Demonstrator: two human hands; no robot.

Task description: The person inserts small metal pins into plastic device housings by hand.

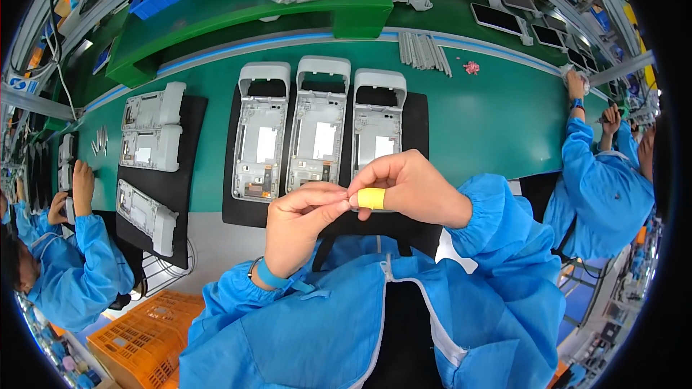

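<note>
My left hand (304,220) and my right hand (412,186) meet fingertip to fingertip in front of my body. Both pinch closed; whatever lies between the fingertips is too small or hidden to make out. A yellow wrap (371,198) covers my right thumb, and a blue band (272,276) circles my left wrist. Just beyond the hands, three grey-white plastic device housings stand side by side: a left one (249,112), a middle one (308,106) and a right one (371,119), partly covered by my right hand. Beneath them lies a black mat (416,126).
A bundle of thin grey strips (424,52) and a small pink pile (471,68) lie on the green bench (497,126). More housings (150,148) rest on a mat at left. A green raised shelf (252,25) spans the back. Co-workers sit both sides; an orange crate (144,338) stands lower left.
</note>
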